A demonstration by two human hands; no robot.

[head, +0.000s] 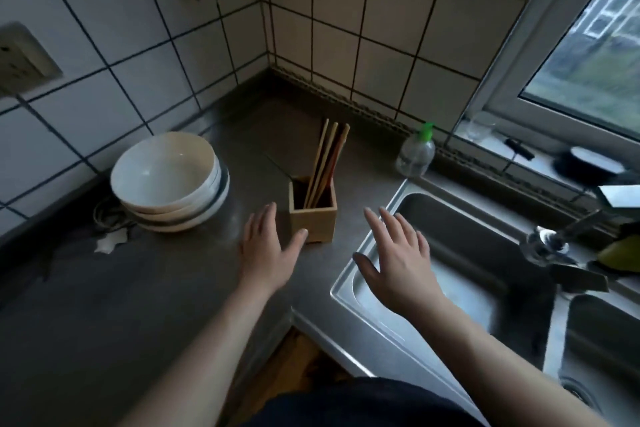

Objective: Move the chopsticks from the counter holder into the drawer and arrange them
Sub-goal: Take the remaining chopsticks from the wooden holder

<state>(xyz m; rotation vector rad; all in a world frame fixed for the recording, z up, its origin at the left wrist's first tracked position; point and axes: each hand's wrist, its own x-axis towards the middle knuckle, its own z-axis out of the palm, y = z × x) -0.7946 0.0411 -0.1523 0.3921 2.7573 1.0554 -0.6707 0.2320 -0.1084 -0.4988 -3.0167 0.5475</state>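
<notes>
The fingers of the left hand are straight and a little spread, holding nothing. They point away from the person, just left of the wooden holder. The thumb reaches toward the holder's lower front corner (whether it touches the wood I cannot tell). The fingers of the right hand are also straight and fanned out, empty, with the palm down. That hand lies over the left rim of the sink, just right of the holder. So the holder stands between the two hands.

The chopsticks are in the holder, a small bunch of pale and darker sticks leaning back toward the tiled corner. The holder is a square open box and sits upright on the grey table.

To the left of it, near the tiled wall, is a stack of white bowls, the top one tilted. Behind the sink's far corner stands a clear soap bottle with a green pump. A tap sits at the right of the sink, below the window. A wall socket is at the far left.
</notes>
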